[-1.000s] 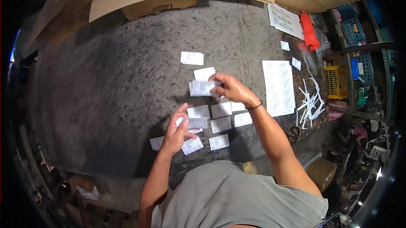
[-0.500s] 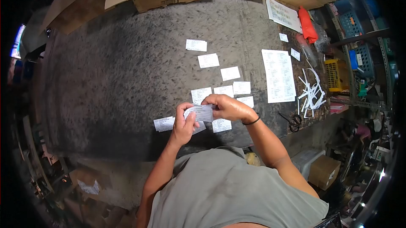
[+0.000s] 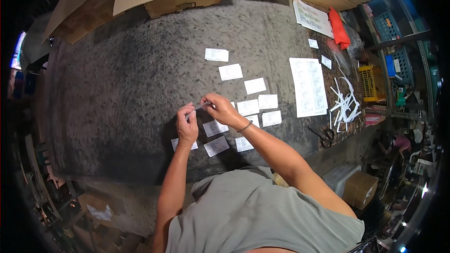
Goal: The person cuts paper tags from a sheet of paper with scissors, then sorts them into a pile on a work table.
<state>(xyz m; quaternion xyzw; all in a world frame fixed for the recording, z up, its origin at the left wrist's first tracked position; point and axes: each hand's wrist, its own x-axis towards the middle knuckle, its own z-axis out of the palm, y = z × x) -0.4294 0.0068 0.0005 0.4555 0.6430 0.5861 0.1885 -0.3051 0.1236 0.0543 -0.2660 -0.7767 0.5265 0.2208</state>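
Observation:
My left hand grips a thin bundle of paper slips, seen nearly edge-on above the dark table. The fingers of my right hand pinch the bundle's other end. Just below the hands lie a printed slip and another one. A further slip is partly covered by my left hand. To the right of my right forearm, small slips sit in loose groups, some overlapping. How many slips I hold cannot be made out.
A long printed sheet lies at the right, beside a heap of white paper strips. Black scissors rest near the front edge. Cardboard boxes line the back, and a red item sits at back right.
Both hands have moved left and slightly away from me with the slips, which have turned from face-up to nearly edge-on. Slips that were under the hands now show.

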